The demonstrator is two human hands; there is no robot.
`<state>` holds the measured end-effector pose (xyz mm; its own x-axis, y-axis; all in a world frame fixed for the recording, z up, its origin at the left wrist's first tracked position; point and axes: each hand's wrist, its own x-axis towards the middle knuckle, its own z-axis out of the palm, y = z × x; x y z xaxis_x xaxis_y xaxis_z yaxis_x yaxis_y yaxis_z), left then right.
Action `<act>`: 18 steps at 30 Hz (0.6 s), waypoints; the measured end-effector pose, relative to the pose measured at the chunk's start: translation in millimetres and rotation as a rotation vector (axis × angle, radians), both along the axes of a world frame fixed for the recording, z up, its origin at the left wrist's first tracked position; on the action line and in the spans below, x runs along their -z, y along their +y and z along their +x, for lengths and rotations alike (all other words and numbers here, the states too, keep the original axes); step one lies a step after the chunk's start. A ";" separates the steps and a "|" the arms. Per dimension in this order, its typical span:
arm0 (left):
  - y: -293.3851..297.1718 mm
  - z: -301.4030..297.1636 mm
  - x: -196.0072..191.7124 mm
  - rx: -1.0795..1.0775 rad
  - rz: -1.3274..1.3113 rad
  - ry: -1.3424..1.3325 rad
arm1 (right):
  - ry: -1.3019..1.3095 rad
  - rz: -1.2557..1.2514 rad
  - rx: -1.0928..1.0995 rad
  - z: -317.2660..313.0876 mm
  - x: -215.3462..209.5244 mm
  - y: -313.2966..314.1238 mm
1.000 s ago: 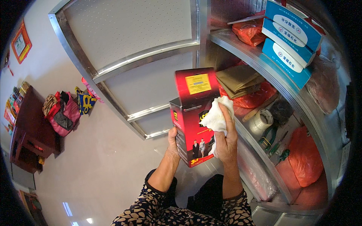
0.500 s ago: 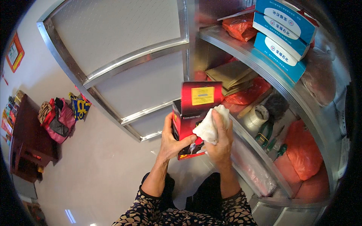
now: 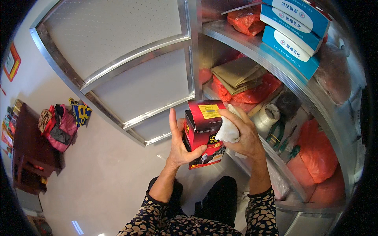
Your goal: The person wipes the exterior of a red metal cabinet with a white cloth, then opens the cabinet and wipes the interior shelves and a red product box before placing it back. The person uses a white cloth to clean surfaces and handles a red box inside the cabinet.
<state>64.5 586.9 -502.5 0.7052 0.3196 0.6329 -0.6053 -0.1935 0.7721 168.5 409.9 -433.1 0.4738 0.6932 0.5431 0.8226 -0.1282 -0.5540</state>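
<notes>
A red and black carton (image 3: pixel 205 131) with a yellow label on its upper face is held out in front of me, its top flap lying down. My left hand (image 3: pixel 180 143) supports it from the left, thumb across the front and forefinger sticking up beside the edge. At the carton's right side, my right hand (image 3: pixel 245 135) grips a crumpled white cloth (image 3: pixel 228 130), with fingers reaching over the upper right corner. The cloth lies against the carton and covers part of its right side. The fingers behind the carton are hidden.
To the right stands an open metal-framed cabinet: blue and white boxes (image 3: pixel 291 43) above, brown envelopes (image 3: pixel 238 74), tape rolls (image 3: pixel 267 118) and red plastic bags (image 3: pixel 318 151) below. Its door (image 3: pixel 138 84) swings out at left. Far left are a dark wooden cabinet (image 3: pixel 33 145) and pink bag (image 3: pixel 65 135).
The carton's raised flap has folded down over its top. My right hand has shifted with the cloth from the carton's front to its right side. My left forefinger has straightened upward.
</notes>
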 end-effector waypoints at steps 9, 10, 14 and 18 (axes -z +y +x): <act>11.4 -4.2 -0.6 -0.170 0.348 0.183 | -0.297 -0.154 0.170 -19.3 -3.3 5.8; 8.3 -3.5 0.7 -0.155 0.289 0.146 | -0.261 -0.152 0.145 -22.4 -3.9 6.5; 4.2 -3.0 -1.4 -0.165 0.287 0.108 | -0.160 -0.204 -0.022 -11.7 -12.4 5.4; 9.8 -2.1 -2.6 -0.204 0.314 0.143 | -0.149 -0.063 -0.149 8.4 -9.5 1.0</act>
<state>62.4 596.6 -500.0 0.7351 0.2689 0.6223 -0.4208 -0.5387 0.7299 176.9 410.9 -423.7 0.2807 0.7846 0.5529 0.9074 -0.0292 -0.4192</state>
